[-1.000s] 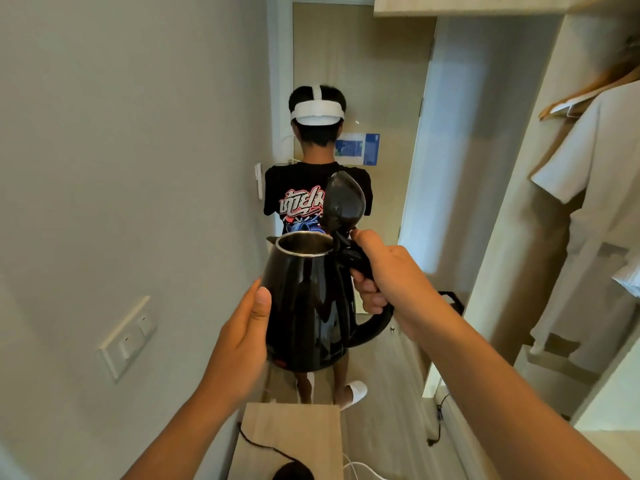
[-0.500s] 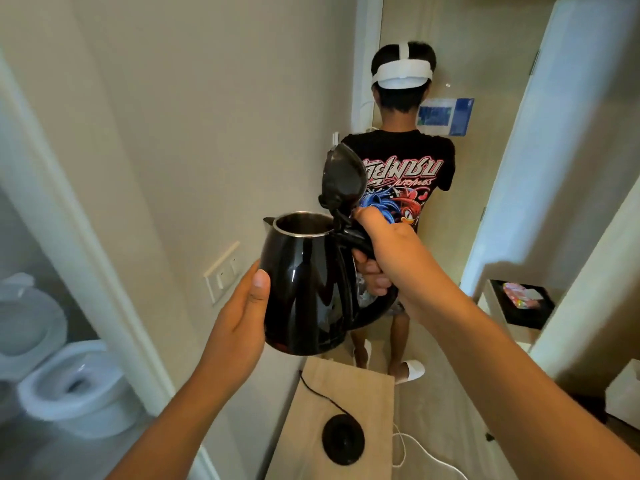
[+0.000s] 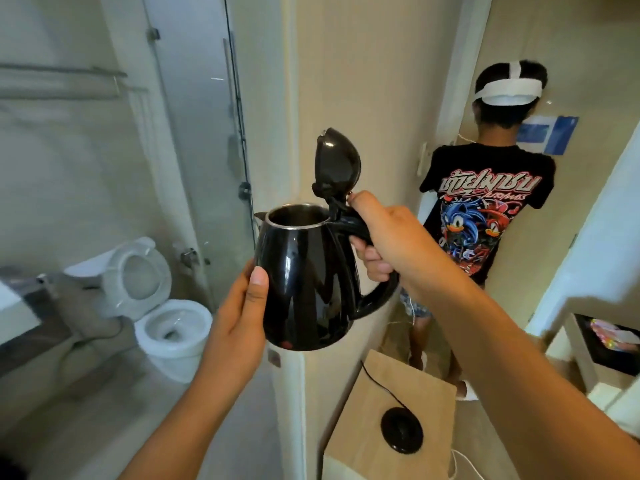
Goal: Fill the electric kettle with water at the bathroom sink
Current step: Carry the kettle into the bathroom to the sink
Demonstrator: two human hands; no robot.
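Since the earlier frame, view swung left: bathroom now fills left half, with toilet [image 3: 162, 306] fully visible; light switch gone from sight; kettle [image 3: 304, 278] held as before, at about the same height and upright.

Bathroom at left: glass shower door [image 3: 201, 133] closed, towel rack [image 3: 62, 81] on far wall, dark counter edge [image 3: 24, 306] at left margin. Sink itself not discernible.

Wall end [image 3: 346, 98] at centre, between bathroom and corridor.

Bystander [image 3: 485, 216] at right, back to camera, black printed shirt, white head strap, facing door [image 3: 571, 64].

Wooden table [image 3: 415, 393] below kettle, carrying round black base [image 3: 401, 433] with black cord [image 3: 381, 386].

Kettle: black, glossy, held in air at centre frame, in front of wall end and above table, well apart from base. Lid [image 3: 337, 164] hinged up, upright; steel rim exposed; interior shows no water as far as visible.

Right hand [image 3: 388, 233]: fingers wrapped round handle [image 3: 367, 268], thumb at lid hinge.

Left hand [image 3: 239, 320]: fingers extended, palm and thumb laid flat against kettle side near bottom, supporting, not curled.
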